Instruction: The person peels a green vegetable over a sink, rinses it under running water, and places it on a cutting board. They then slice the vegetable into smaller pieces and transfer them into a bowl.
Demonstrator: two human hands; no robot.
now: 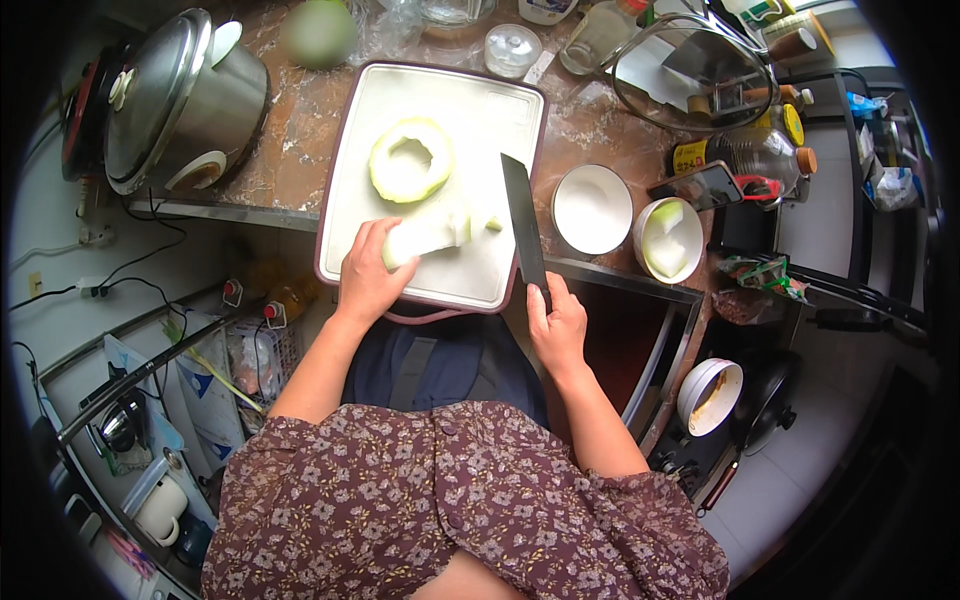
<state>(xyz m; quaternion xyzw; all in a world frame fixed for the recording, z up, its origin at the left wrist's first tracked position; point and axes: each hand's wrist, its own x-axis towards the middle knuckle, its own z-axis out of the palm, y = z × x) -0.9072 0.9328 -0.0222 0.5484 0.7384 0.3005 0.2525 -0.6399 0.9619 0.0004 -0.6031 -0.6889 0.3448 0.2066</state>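
Note:
On a white cutting board (349, 150) with a dark red rim lies a ring of pale green gourd (412, 160), its middle hollow. My left hand (375, 268) grips a long pale piece of gourd (427, 238) below the ring, fingers at its left end. A small green scrap (493, 223) lies to the right of that piece. My right hand (556, 319) holds a kitchen knife (523, 217) by its handle at the board's right edge, the dark blade pointing away from me, apart from the gourd.
Right of the board stand an empty white bowl (592, 209) and a bowl with gourd pieces (669, 247). A phone (697, 187) leans by bottles. A steel pot (225, 97) stands at left, a round green gourd (319, 34) behind the board. A glass lid (694, 71) is at back right.

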